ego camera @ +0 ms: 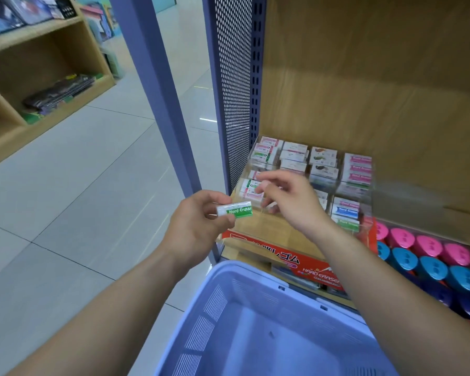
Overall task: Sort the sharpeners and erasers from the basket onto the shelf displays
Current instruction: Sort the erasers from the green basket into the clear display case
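My left hand (198, 223) grips a white eraser with a green "Hard Eraser" sleeve (235, 210), held just left of the shelf's front edge. My right hand (288, 200) hovers over the clear eraser display (347, 191) with its fingers apart and nothing in them. The display's compartments hold stacked erasers with green, pink and blue sleeves. To the right, pink and blue sharpeners (429, 256) stand in rows. The pale blue basket (228, 299) sits below my arms; the part of its inside that shows is bare.
A red "Hard Eraser" box (304, 263) fronts the shelf under the display. A perforated blue side panel (235, 85) and a blue post (158, 85) stand at the shelf's left. A wooden shelving unit (38, 66) with packets lies far left across the tiled floor.
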{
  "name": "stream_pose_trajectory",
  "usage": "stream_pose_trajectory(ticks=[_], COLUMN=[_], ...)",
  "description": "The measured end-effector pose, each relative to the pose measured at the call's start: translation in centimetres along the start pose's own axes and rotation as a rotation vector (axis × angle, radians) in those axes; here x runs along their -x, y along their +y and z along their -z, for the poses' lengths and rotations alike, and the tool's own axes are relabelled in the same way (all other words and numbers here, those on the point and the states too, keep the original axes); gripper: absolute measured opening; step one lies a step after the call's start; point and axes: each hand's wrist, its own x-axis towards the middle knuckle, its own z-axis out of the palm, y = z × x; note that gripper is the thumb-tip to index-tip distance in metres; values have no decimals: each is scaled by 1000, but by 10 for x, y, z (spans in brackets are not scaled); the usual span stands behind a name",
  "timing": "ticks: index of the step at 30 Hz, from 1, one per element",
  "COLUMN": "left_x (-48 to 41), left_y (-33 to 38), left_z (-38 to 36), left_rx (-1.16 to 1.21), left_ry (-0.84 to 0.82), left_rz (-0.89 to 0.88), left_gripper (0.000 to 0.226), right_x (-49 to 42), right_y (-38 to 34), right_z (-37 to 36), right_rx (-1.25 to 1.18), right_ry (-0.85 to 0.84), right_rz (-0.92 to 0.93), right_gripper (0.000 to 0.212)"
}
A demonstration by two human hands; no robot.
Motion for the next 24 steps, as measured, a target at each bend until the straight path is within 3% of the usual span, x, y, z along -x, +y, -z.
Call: stream_pose_trajectory(ticks=[4,10,16,19,24], left_x=[7,15,19,20,14], left_y=[9,13,12,17,27], left_z=[-6,-13,-42,-59,-81], left_rx=[8,-33,-262,-341,-585], left_ry=[-48,-77,-185,-239,-263], left_rz=[-40,-58,-129,-175,-257], left_gripper=[28,29,21,21,35], right_x=[36,59,87,98,80], right_y=[-18,-18,5,15,33], right_z=[3,18,44,71,133], right_rx=[-68,-5,157,255,523], right_ry=[-170,-119,-94,-16,272], right_rz=[0,-17,-88,-115,-90], right_gripper=[20,22,18,17,18])
